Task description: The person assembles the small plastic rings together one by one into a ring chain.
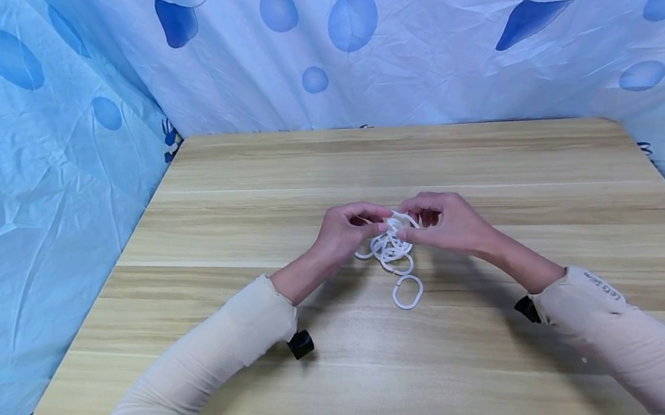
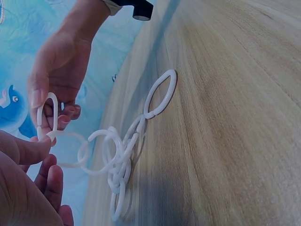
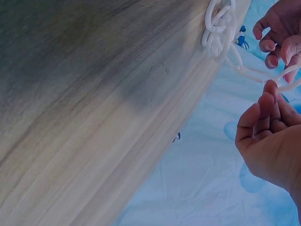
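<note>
Several white oval plastic rings, linked into a chain [image 1: 391, 245], lie bunched on the wooden table with the chain's upper end raised between both hands. My left hand [image 1: 345, 230] pinches the raised end where two rings meet, thumb against fingertips. From the other side, my right hand [image 1: 451, 224] pinches the end ring [image 2: 55, 110] between thumb and fingers. One ring [image 1: 408, 291] lies nearest the table's front side; the left wrist view shows it touching the chain. Small gaps show in some rings. Fingers partly hide the held ring in the right wrist view.
The wood-grain table [image 1: 288, 163] has its far edge against a blue patterned curtain [image 1: 298, 64], which also hangs along the left. Small black devices [image 1: 300, 344] are worn under both cream sleeves [image 1: 236, 332].
</note>
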Available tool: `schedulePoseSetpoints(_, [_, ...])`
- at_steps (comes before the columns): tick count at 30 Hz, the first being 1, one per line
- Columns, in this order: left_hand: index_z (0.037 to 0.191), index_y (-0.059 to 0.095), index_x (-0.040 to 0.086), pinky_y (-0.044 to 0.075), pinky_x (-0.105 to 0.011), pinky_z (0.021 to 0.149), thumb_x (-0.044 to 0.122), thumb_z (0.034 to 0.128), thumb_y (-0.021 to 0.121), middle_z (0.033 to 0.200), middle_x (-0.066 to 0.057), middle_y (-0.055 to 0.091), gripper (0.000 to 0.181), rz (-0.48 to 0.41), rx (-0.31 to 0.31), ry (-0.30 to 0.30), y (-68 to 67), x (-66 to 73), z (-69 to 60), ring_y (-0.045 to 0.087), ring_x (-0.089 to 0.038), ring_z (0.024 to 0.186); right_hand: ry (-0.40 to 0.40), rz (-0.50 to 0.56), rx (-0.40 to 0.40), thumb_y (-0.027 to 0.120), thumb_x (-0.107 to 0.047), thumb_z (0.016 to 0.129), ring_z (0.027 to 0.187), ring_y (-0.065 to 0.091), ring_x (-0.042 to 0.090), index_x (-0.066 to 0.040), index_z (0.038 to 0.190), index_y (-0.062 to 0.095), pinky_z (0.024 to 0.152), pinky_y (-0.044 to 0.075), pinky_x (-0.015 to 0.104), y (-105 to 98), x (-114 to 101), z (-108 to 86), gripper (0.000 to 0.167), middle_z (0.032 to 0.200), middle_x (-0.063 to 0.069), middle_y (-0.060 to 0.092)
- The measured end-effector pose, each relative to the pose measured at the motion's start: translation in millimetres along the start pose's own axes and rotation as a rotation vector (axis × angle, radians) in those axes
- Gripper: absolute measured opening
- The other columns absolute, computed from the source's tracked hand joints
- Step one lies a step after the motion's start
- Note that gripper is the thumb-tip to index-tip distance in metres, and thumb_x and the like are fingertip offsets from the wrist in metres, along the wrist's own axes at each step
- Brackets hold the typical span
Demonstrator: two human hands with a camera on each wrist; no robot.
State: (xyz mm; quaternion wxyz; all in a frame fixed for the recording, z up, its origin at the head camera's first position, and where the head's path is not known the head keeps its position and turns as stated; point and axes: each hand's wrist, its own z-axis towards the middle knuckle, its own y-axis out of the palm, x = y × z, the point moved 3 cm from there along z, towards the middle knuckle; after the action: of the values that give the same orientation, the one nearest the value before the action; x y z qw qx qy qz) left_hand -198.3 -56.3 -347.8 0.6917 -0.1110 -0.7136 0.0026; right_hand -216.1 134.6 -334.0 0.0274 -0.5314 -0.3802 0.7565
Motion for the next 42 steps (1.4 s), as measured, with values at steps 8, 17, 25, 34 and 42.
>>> schedulePoseSetpoints(8, [0.098, 0.076, 0.008, 0.048, -0.024, 0.067, 0.002, 0.0814, 0.074, 0.098, -0.007, 0.070, 0.018, 0.014, 0.004, -0.017, -0.6, 0.6, -0.3, 0.058, -0.013, 0.076, 0.003, 0.052, -0.050, 0.074, -0.026, 0.085, 0.078, 0.049, 0.020, -0.013, 0.114, 0.070, 0.066, 0.041, 0.028, 1, -1, -1.2, 0.032, 0.085, 0.003, 0.059])
schedulePoseSetpoints(17, [0.095, 0.074, 0.005, 0.050, -0.021, 0.070, 0.004, 0.0810, 0.076, 0.093, -0.003, 0.070, 0.015, 0.008, 0.041, -0.038, -3.5, 1.4, -0.4, 0.059, -0.011, 0.078, 0.064, 0.114, -0.135, 0.059, -0.029, 0.096, 0.094, 0.056, 0.020, -0.012, 0.124, 0.064, 0.077, 0.047, 0.030, -5, 5, -7.8, 0.034, 0.112, 0.002, 0.066])
schedulePoseSetpoints(25, [0.099, 0.070, 0.000, 0.047, -0.018, 0.068, 0.005, 0.0831, 0.074, 0.085, -0.003, 0.067, 0.017, -0.021, 0.070, -0.061, -5.6, -0.1, -0.4, 0.058, -0.010, 0.077, 0.053, 0.002, -0.006, 0.063, -0.020, 0.094, 0.083, 0.056, 0.017, -0.006, 0.113, 0.068, 0.072, 0.045, 0.026, -15, 20, -21.7, 0.024, 0.098, 0.004, 0.068])
schedulePoseSetpoints(34, [0.099, 0.070, 0.000, 0.046, -0.018, 0.067, 0.006, 0.0835, 0.074, 0.082, -0.001, 0.066, 0.017, -0.036, 0.073, -0.064, -4.8, 0.3, 0.2, 0.057, -0.009, 0.076, -0.064, -0.112, 0.013, 0.079, -0.015, 0.081, 0.067, 0.051, 0.014, -0.006, 0.098, 0.071, 0.058, 0.044, 0.027, -1, 21, -32.3, 0.021, 0.077, -0.003, 0.060])
schedulePoseSetpoints(42, [0.099, 0.070, 0.001, 0.046, -0.018, 0.067, 0.006, 0.0834, 0.074, 0.081, -0.001, 0.065, 0.017, -0.041, 0.080, -0.066, -5.9, 0.8, -1.0, 0.057, -0.009, 0.076, -0.103, -0.367, -0.040, 0.083, -0.030, 0.075, 0.076, 0.052, 0.014, -0.010, 0.100, 0.074, 0.065, 0.044, 0.030, 22, 11, -43.0, 0.033, 0.082, -0.004, 0.060])
